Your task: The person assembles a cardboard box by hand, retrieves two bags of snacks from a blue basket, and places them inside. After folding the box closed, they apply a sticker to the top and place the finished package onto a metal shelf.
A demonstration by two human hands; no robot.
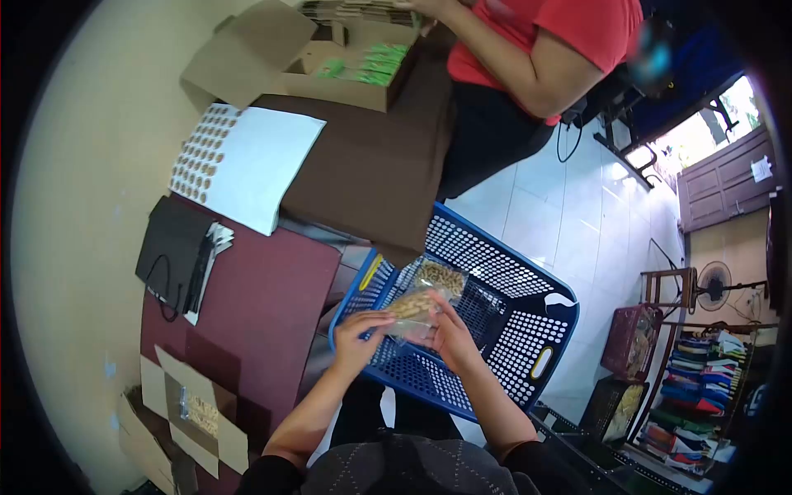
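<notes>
Both my hands hold a clear plastic bag (410, 307) with light brown pieces inside, over a blue laundry basket (535, 278). My left hand (361, 338) pinches the bag's left edge, thumb and fingers together. On the other side, my right hand (450, 332) grips its right end, fingers up along the plastic. Just beyond lies a second clear bag (441, 275) of small brown pieces, inside the basket and partly covered by the held one. What exactly the pieces are is too small to tell.
A person in a red shirt (569, 41) stands beyond, near a cardboard box (375, 97) of green packets. On the brown table lies a white sheet (276, 148) with round stickers. A black paper bag (173, 247) and an open carton (223, 445) occupy the maroon table at left.
</notes>
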